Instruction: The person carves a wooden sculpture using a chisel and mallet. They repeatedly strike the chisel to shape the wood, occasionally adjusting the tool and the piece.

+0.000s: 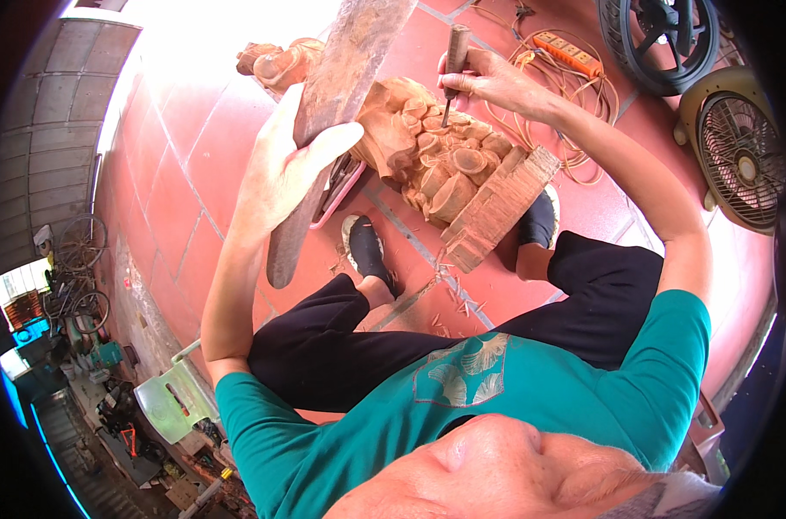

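My left hand [280,169] grips a long, dark, flat wooden mallet [341,78], raised upright above the floor. My right hand [484,82] holds a chisel [453,65] with a wooden handle, its steel tip resting on a carved wooden sculpture [449,169]. The sculpture is reddish-brown with rounded scroll shapes and a blocky base, and it stands on the floor between my feet. Both arms reach forward from a teal shirt.
Red floor tiles [176,173] with wood chips lie around the carving. An orange power strip [567,54] with coiled cable, a tyre [661,39] and a beige fan [739,147] sit at the right. A pink-edged tray [336,195] lies behind the mallet. A green stool [172,398] stands left.
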Demonstrator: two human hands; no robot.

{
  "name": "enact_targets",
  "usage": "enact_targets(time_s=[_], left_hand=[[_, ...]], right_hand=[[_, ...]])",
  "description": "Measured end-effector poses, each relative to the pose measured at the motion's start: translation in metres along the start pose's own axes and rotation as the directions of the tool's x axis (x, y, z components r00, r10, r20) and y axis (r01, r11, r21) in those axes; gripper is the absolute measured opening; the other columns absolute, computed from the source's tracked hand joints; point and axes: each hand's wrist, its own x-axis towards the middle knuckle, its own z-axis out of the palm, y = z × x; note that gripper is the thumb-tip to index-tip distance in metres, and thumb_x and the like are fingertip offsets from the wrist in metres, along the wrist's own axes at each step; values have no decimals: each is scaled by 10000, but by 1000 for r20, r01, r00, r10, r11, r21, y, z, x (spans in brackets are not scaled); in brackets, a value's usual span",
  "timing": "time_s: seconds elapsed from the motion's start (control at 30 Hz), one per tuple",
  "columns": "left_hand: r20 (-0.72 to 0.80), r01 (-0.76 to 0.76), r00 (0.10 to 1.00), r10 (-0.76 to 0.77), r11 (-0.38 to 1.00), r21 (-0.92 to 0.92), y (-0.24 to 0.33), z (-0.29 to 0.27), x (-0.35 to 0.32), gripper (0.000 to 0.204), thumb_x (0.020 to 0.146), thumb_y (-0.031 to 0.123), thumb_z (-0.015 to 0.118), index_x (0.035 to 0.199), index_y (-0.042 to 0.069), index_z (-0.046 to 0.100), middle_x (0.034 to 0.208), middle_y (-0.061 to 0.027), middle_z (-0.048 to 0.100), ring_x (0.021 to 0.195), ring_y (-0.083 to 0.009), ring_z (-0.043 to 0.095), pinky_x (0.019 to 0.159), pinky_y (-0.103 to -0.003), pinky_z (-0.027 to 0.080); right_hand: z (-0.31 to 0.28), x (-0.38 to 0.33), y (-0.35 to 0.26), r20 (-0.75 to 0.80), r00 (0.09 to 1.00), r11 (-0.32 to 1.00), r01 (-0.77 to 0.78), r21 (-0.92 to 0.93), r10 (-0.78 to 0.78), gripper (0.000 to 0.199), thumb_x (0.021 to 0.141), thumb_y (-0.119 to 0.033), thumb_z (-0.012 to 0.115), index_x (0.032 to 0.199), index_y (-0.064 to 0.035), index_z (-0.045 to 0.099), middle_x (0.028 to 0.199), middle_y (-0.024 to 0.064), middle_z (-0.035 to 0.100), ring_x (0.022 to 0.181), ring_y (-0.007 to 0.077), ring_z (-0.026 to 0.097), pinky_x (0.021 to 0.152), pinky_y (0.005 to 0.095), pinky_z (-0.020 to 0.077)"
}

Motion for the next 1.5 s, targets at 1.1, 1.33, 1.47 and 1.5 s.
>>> enact_targets(time_s=[1.1,1.33,1.47,1.5], left_hand=[[120,34,991,-58,980,196,-12,-1,16,952,877,469,766,1457,-164,356,1277,-293,630,1203,-301,632,1017,-382,485],[72,45,996,-58,984,175,-21,-4,16,978,853,480,783,1454,-169,365,1321,-311,607,1236,-302,617,1050,-386,467],[95,25,994,-51,966,259,-18,-2,19,991,845,504,780,1458,-158,369,1348,-314,590,1252,-333,609,1065,-405,452],[89,14,995,-41,960,280,-17,-2,19,990,845,509,778,1458,-154,373,1344,-311,594,1251,-338,609,1066,-408,450]], right_hand=[[9,13,-1,-12,997,990,75,-123,-77,241,992,-177,639,1165,-15,594,897,65,679,713,126,687,683,291,569],[-10,6,10,-38,999,999,-4,-45,3,258,1003,-233,655,1187,-61,602,983,14,680,870,91,667,771,275,587],[-12,10,20,-43,999,999,30,-25,-31,270,1003,-237,656,1195,-56,599,1032,28,687,925,104,668,810,288,582],[-12,11,22,-35,999,999,30,-19,-30,275,1003,-239,656,1199,-56,596,1037,31,687,934,107,667,817,289,581]])
